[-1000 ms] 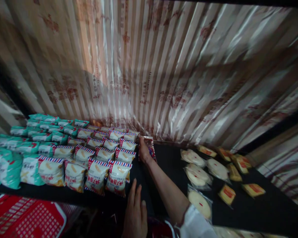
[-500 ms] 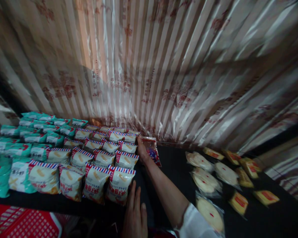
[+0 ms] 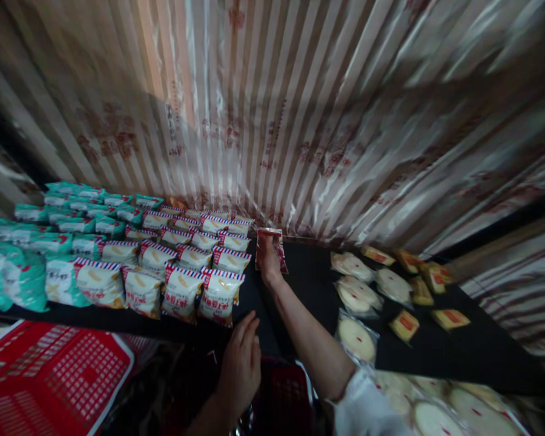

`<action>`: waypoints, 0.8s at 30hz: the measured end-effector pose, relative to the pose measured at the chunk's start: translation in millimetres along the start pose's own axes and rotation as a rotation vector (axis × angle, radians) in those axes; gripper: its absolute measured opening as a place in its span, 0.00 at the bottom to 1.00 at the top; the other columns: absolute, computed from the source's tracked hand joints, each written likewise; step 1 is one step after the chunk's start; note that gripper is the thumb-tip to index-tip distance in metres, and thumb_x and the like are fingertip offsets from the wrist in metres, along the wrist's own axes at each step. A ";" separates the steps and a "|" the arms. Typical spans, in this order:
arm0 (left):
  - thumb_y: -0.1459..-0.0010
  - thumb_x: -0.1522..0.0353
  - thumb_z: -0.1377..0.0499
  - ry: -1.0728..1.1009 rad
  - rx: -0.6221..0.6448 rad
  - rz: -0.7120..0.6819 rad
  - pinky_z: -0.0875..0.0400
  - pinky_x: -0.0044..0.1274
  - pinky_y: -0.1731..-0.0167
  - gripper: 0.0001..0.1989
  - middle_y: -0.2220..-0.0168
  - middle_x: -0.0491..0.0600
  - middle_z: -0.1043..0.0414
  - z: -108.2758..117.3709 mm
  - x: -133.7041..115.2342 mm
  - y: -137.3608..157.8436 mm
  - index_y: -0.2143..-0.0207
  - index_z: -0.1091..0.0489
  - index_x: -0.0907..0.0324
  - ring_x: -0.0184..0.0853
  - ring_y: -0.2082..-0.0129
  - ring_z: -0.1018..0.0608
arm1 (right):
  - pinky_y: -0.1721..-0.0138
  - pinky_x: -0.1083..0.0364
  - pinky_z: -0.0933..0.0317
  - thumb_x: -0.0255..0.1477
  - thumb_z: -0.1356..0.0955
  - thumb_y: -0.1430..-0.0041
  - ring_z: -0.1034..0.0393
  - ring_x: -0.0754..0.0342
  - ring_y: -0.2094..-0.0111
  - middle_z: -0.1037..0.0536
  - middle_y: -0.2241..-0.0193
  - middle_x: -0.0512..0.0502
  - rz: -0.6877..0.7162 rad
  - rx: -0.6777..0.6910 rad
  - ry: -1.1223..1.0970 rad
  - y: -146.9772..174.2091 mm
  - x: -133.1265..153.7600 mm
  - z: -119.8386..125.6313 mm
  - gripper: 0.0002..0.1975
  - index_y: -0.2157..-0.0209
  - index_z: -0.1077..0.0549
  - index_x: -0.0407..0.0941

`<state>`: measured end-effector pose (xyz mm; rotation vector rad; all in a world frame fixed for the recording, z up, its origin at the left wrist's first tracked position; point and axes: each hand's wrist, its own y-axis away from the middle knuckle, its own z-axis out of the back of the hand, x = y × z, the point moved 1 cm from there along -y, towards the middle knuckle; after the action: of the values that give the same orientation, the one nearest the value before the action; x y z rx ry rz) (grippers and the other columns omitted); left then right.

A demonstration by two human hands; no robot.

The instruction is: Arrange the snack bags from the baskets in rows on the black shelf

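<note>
My right hand (image 3: 269, 259) reaches far across the black shelf, its fingers over a flat dark red packet (image 3: 280, 248) with a pale edge. It seems to grip the packet, though its thumb is hidden. The packet lies just right of several white snack bags with red-and-blue striped tops, such as the front one (image 3: 218, 297). My left hand (image 3: 244, 357) is held near the shelf's front edge, fingers stretched out and holding nothing, a little below that front bag.
Several teal snack bags (image 3: 59, 281) stand in rows at the left. Round pale cakes in clear wrap (image 3: 356, 338) and small yellow packs (image 3: 405, 326) lie at the right. A red plastic basket (image 3: 59, 369) is below the shelf, and a striped plastic sheet (image 3: 236, 109) hangs behind.
My right hand has moved from the dark red packet's left side onto it, and the packet has turned slightly. My view has tipped down, showing more of the basket. My left hand stays near the front edge.
</note>
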<state>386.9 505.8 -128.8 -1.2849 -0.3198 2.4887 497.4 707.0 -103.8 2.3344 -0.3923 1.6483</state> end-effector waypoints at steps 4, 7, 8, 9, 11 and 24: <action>0.42 0.76 0.55 0.017 0.065 -0.148 0.29 0.27 0.52 0.17 0.55 0.55 0.27 13.3 -1.5 37.2 0.54 0.32 0.61 0.32 0.53 0.26 | 0.57 0.51 0.37 0.46 0.37 0.45 0.29 0.51 0.57 0.24 0.56 0.43 0.108 0.017 0.039 72.9 17.6 30.6 0.23 0.56 0.28 0.45; 0.44 0.77 0.54 0.020 0.089 -0.182 0.28 0.26 0.52 0.18 0.57 0.53 0.26 15.8 2.8 74.7 0.55 0.32 0.60 0.32 0.54 0.25 | 0.63 0.54 0.37 0.44 0.37 0.43 0.28 0.53 0.63 0.23 0.60 0.43 0.156 0.000 0.073 143.0 22.7 53.7 0.20 0.58 0.28 0.44; 0.44 0.76 0.54 0.019 0.083 -0.163 0.28 0.26 0.53 0.18 0.57 0.53 0.26 15.9 5.8 86.1 0.55 0.31 0.59 0.32 0.54 0.25 | 0.64 0.55 0.37 0.43 0.37 0.42 0.29 0.54 0.65 0.22 0.63 0.43 0.139 0.002 0.098 166.1 20.2 60.8 0.19 0.58 0.28 0.44; 0.44 0.76 0.54 0.015 0.063 -0.119 0.28 0.26 0.53 0.17 0.56 0.54 0.27 16.0 9.7 95.8 0.56 0.31 0.59 0.33 0.54 0.25 | 0.64 0.55 0.38 0.42 0.37 0.42 0.29 0.54 0.66 0.22 0.65 0.44 0.108 0.029 0.132 187.8 15.2 67.1 0.18 0.60 0.27 0.43; 0.44 0.75 0.53 0.003 0.018 0.044 0.29 0.28 0.54 0.16 0.56 0.54 0.28 16.9 19.7 108.7 0.58 0.30 0.59 0.34 0.54 0.25 | 0.64 0.55 0.37 0.42 0.37 0.43 0.29 0.54 0.69 0.22 0.69 0.46 -0.010 0.073 0.188 225.3 -1.7 78.1 0.16 0.63 0.26 0.44; 0.47 0.77 0.50 0.061 0.283 0.982 0.38 0.21 0.50 0.18 0.52 0.56 0.28 6.7 40.8 130.8 0.55 0.31 0.66 0.33 0.51 0.27 | 0.49 0.55 0.41 0.21 0.37 0.48 0.31 0.48 0.49 0.25 0.51 0.39 -0.342 0.418 1.115 312.7 -103.6 99.7 0.23 0.49 0.31 0.43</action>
<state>335.7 400.2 -200.0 -1.6291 0.8585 3.0407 438.3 387.6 -217.4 1.1883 0.5791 2.6090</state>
